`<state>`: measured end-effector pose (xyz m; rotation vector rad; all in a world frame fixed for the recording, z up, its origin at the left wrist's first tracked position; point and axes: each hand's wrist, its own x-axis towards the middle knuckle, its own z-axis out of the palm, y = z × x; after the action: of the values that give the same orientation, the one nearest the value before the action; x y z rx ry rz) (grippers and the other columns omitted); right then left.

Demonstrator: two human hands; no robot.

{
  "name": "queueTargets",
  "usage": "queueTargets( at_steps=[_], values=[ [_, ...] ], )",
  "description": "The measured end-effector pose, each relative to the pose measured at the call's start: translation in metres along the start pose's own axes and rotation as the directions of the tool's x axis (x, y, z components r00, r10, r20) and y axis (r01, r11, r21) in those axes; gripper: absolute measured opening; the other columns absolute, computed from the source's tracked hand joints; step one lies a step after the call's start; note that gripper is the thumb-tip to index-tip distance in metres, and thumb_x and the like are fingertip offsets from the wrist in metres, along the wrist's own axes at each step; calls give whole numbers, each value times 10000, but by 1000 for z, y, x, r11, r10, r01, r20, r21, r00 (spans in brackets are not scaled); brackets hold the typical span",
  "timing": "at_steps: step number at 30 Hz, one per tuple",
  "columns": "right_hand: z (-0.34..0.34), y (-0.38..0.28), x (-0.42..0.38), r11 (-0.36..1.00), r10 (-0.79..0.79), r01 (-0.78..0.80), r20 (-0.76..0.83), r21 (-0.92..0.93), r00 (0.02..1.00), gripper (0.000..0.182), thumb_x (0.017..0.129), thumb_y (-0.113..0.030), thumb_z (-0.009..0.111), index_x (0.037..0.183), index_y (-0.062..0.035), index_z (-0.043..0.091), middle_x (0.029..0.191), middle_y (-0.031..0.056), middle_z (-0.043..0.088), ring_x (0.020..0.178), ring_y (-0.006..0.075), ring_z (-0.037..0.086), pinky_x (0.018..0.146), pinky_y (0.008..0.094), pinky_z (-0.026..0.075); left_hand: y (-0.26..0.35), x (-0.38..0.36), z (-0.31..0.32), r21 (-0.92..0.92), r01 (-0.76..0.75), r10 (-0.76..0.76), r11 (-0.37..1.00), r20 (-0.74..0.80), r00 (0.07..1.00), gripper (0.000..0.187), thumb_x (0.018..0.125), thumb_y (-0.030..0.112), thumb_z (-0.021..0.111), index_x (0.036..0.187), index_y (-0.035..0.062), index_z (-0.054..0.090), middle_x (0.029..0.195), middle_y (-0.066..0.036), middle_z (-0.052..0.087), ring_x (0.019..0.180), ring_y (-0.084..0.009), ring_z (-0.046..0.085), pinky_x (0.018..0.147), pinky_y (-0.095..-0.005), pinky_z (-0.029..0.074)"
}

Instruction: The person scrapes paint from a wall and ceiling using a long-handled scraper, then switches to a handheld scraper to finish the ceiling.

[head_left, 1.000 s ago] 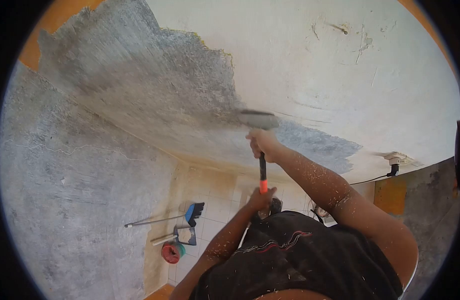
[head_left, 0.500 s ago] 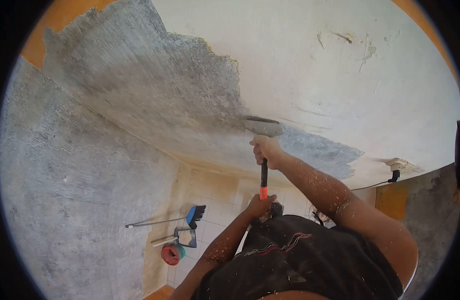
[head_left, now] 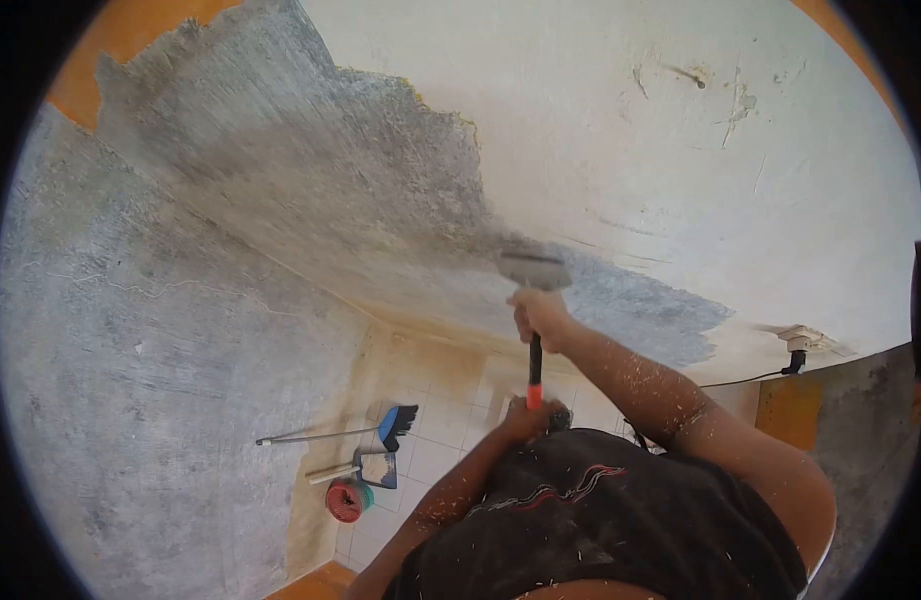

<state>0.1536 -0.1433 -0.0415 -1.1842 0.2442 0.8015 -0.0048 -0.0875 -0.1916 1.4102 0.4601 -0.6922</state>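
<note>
Both my hands are on a long-handled wall scraper with a wide, blurred head and a black and orange handle. My right hand is closed round the handle just below the head. Lower down, by my body, my left hand wraps the end under the orange band. The scraper's head overlaps the lower edge of the pale painted wall, where it meets a stripped grey patch. Pale flecks cover my arms and dark shirt.
A broom leans at the lower left. Beside it are a dustpan holding debris and a red and green bucket on the white tiled floor. To the right, a wall socket has a black plug and cable.
The scraper and both hands have shifted slightly down and right, toward my body. The head now sits lower against the wall, with more of the grey strip showing above it.
</note>
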Motion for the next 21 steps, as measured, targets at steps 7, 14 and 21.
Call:
queueTargets(
  at_steps=[7,14,21],
  values=[
    [12,-14,26,997,66,-70,91,44,994,162,749,-132,529,644,-104,408,466,5,323,359,119,279,361,281,234,26,-10,-13,-14,-65,65,998,-38,997,362,813,363,601,612,73,516,530,-9,497,444,-102,465,430,-272,374],
    [5,20,12,987,161,-160,-9,20,987,292,756,-147,542,566,-155,320,470,-21,274,383,99,237,385,266,204,11,-32,6,-41,-178,178,983,-6,984,345,823,352,591,636,73,513,508,12,450,421,-88,430,415,-258,354],
    [13,-15,27,993,78,-87,117,80,990,224,771,-166,545,614,-108,395,449,-1,321,343,131,274,354,297,240,34,-19,-23,-65,-45,45,997,7,999,330,832,315,588,624,81,485,471,-7,420,387,-113,403,377,-262,319]
  ],
)
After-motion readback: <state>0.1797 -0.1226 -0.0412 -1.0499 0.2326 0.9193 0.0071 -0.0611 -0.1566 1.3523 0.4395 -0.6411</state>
